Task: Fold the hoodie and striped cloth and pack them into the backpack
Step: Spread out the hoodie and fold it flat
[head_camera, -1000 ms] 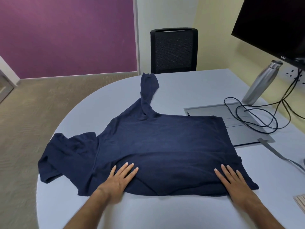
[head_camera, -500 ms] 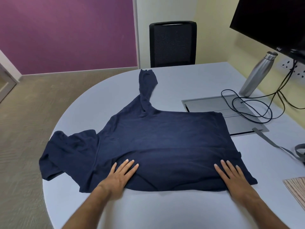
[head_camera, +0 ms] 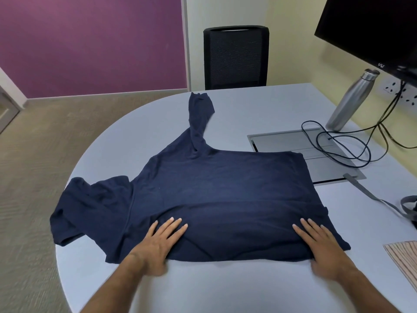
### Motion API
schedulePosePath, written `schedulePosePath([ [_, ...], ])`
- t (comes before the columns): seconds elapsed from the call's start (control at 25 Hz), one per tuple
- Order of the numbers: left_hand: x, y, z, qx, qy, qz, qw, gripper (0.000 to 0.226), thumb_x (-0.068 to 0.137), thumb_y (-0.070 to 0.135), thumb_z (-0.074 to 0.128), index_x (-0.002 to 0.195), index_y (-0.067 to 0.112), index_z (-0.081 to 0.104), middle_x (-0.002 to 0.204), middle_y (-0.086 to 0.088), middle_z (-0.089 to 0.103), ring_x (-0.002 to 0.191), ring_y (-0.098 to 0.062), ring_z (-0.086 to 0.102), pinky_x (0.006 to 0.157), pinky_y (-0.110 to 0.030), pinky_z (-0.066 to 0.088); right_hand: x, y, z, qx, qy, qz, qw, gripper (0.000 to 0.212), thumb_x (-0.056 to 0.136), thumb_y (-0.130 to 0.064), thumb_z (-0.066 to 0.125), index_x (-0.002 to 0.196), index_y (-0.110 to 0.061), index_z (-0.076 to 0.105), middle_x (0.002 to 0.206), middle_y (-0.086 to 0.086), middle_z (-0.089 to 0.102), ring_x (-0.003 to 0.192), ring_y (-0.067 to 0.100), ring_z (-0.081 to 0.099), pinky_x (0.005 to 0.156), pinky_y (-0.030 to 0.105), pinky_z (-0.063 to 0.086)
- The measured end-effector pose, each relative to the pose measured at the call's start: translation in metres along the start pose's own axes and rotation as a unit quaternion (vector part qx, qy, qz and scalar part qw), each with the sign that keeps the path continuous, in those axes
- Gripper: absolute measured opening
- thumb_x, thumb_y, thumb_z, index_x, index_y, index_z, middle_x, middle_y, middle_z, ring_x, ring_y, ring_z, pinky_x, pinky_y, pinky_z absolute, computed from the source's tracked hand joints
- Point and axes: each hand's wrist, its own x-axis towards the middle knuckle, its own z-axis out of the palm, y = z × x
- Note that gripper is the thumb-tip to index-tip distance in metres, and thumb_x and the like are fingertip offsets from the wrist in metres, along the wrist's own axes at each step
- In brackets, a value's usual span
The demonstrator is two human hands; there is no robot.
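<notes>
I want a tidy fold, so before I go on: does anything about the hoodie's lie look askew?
Yes. The hoodie lies flat under both palms, left hand and right hand, but its far sleeve sticks out toward the chair, and the hood is bunched and wrinkled at the table's left edge.
</notes>
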Motion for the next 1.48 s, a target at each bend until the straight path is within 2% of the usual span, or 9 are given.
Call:
schedulePosePath([
  [0.08, 0.000, -0.006, -0.004, -0.044, 0.047, 0.029, 0.997, 0.093, 0.082, 0.051, 0.050, 0.159, 0.037, -0.002, 0.164, 0.014, -0.005, 0.152, -0.011, -0.006, 0.121, -0.043, -0.008, 0.005, 0.003, -0.012, 0.063, 0.057, 0.024, 0.996, 0.076, 0.062, -0.031, 0.047, 0.137, -0.024, 0.058, 0.144, -0.003, 0.052, 0.136, 0.025, 0.046, 0.113, 0.048, 0.032],
  [0.16, 0.006, -0.011, -0.009, -0.069, 0.133, 0.047, 0.988, 0.085, 0.084, 0.073, 0.049, 0.156, 0.035, 0.027, 0.155, 0.015, 0.032, 0.142, -0.008, 0.028, 0.118, -0.038, 0.008, 0.017, 0.005, -0.025, 0.085, 0.145, 0.038, 0.985, 0.052, 0.070, -0.039, 0.044, 0.106, -0.020, 0.076, 0.108, -0.003, 0.074, 0.104, 0.025, 0.068, 0.090, 0.049, 0.050],
  [0.28, 0.035, -0.022, -0.028, -0.043, 0.246, 0.031, 0.968, 0.059, 0.090, 0.066, 0.049, 0.134, 0.028, 0.057, 0.124, 0.015, 0.059, 0.114, -0.011, 0.053, 0.103, -0.031, 0.027, 0.051, 0.007, -0.052, 0.082, 0.207, 0.066, 0.973, 0.032, 0.082, -0.042, 0.047, 0.079, -0.024, 0.073, 0.074, -0.011, 0.069, 0.072, 0.021, 0.064, 0.072, 0.039, 0.049],
  [0.4, 0.074, -0.033, -0.065, -0.020, 0.260, 0.002, 0.965, 0.047, 0.086, 0.053, 0.049, 0.123, 0.027, 0.063, 0.118, 0.013, 0.063, 0.109, -0.016, 0.057, 0.095, -0.035, 0.039, 0.094, 0.016, -0.077, 0.083, 0.193, 0.118, 0.970, 0.013, 0.087, -0.025, 0.060, 0.090, -0.020, 0.072, 0.084, -0.003, 0.071, 0.082, 0.026, 0.062, 0.075, 0.041, 0.050],
  [0.56, 0.130, -0.042, -0.118, 0.004, 0.258, -0.012, 0.966, 0.038, 0.084, 0.041, 0.064, 0.119, 0.027, 0.065, 0.118, 0.013, 0.065, 0.112, -0.018, 0.057, 0.094, -0.039, 0.043, 0.151, 0.032, -0.106, 0.055, 0.156, 0.135, 0.977, 0.018, 0.090, -0.018, 0.060, 0.104, -0.019, 0.071, 0.097, 0.001, 0.070, 0.090, 0.026, 0.061, 0.078, 0.040, 0.051],
  [0.88, 0.251, -0.046, -0.171, 0.051, 0.232, -0.027, 0.971, 0.041, 0.094, 0.040, 0.054, 0.133, 0.028, 0.052, 0.135, 0.013, 0.055, 0.129, -0.016, 0.041, 0.105, -0.036, 0.031, 0.238, 0.064, -0.116, -0.001, 0.106, 0.134, 0.985, 0.034, 0.092, -0.011, 0.052, 0.122, -0.022, 0.064, 0.120, -0.002, 0.064, 0.107, 0.024, 0.054, 0.086, 0.038, 0.049],
  [1.24, 0.318, -0.061, -0.169, 0.070, 0.194, -0.014, 0.978, 0.039, 0.100, 0.035, 0.049, 0.139, 0.026, 0.049, 0.140, 0.014, 0.053, 0.146, -0.018, 0.024, 0.118, -0.046, 0.011, 0.286, 0.076, -0.105, -0.064, -0.001, 0.141, 0.988, 0.072, 0.087, -0.010, 0.056, 0.151, -0.025, 0.027, 0.158, 0.000, 0.028, 0.140, 0.025, 0.028, 0.108, 0.042, 0.033],
  [1.32, 0.321, -0.061, -0.169, 0.077, 0.195, -0.022, 0.978, 0.035, 0.101, 0.035, 0.048, 0.134, 0.026, 0.055, 0.134, 0.011, 0.058, 0.142, -0.019, 0.029, 0.118, -0.049, 0.010, 0.290, 0.074, -0.108, -0.083, -0.014, 0.137, 0.987, 0.074, 0.086, -0.010, 0.056, 0.152, -0.024, 0.025, 0.156, -0.001, 0.033, 0.141, 0.025, 0.028, 0.110, 0.040, 0.028],
  [1.48, 0.314, -0.061, -0.168, 0.106, 0.231, -0.007, 0.967, 0.019, 0.099, 0.034, 0.054, 0.108, 0.025, 0.068, 0.103, 0.009, 0.066, 0.118, -0.021, 0.048, 0.111, -0.046, 0.017, 0.287, 0.075, -0.111, -0.125, 0.039, 0.119, 0.984, 0.048, 0.081, -0.006, 0.053, 0.126, -0.023, 0.055, 0.125, -0.002, 0.057, 0.117, 0.022, 0.047, 0.100, 0.034, 0.037],
])
